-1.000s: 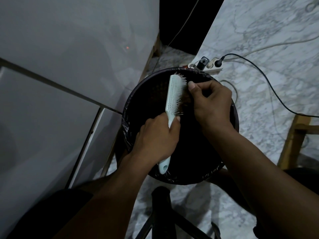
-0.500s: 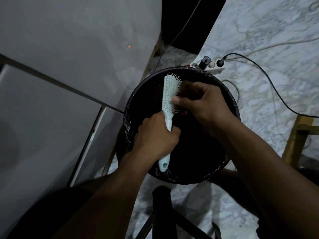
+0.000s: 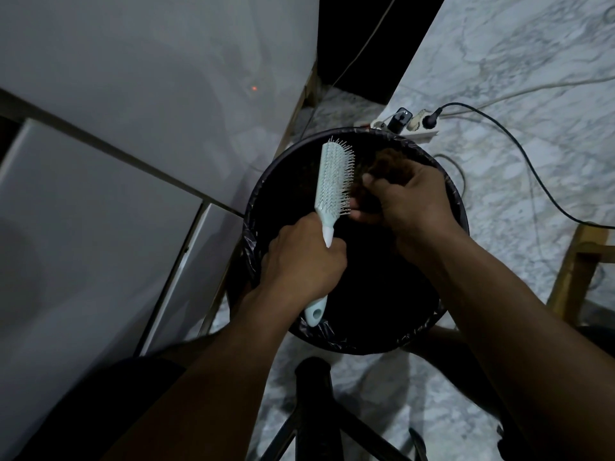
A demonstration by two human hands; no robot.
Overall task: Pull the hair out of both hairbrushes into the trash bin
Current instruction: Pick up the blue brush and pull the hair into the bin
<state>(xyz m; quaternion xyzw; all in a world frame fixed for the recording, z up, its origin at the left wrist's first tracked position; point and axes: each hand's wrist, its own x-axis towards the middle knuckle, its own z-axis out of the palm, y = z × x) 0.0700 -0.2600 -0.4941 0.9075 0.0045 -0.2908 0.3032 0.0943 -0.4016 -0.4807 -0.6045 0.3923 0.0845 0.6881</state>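
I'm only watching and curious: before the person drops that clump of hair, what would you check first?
1. Hairbrush held firmly by left hand: ok.
2. Right hand closed on hair clump: ok.
3. Clump over the trash bin opening: ok.
4. Clump fully free of the bristles: cannot tell, they overlap.
5. Bristles cleared of hair: cannot tell, too dark.
6. Second hairbrush in view: not ok.

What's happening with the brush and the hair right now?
Left hand gripping hairbrush handle over trash bin. Right hand pinching brown hair clump at the bristles. Nothing blocking.
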